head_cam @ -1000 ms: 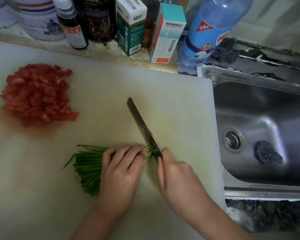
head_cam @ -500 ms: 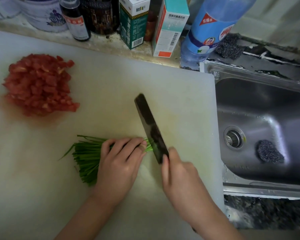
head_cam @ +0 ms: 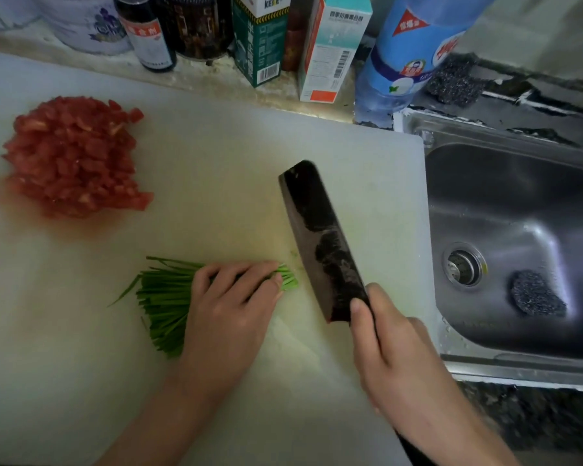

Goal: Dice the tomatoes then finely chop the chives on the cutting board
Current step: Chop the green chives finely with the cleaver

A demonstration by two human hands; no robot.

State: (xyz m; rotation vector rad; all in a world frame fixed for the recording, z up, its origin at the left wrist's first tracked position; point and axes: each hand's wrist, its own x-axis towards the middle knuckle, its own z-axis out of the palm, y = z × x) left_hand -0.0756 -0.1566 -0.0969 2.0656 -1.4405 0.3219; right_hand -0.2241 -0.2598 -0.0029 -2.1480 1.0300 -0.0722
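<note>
1. The diced tomatoes point(head_cam: 73, 156) sit in a wet red heap on the white cutting board point(head_cam: 216, 146), well away from the left hand and up-left of it.
2. The chives point(head_cam: 164, 304) lie as a green bundle under the left hand, long ends fanning out to its left and short cut ends poking out past the fingertips.
3. The left hand point(head_cam: 229, 307) holds the bundle down, fingers curled over it.
4. The cleaver point(head_cam: 320, 237) shows its broad dark side, angled up and away from the right hand's grip, just right of the chives' cut ends.
5. The right hand point(head_cam: 394, 358) is wrapped around the cleaver's handle, thumb against the blade's heel.
6. Right of that grip, the steel sink point(head_cam: 519, 203) holds a scouring pad point(head_cam: 535, 294).
</note>
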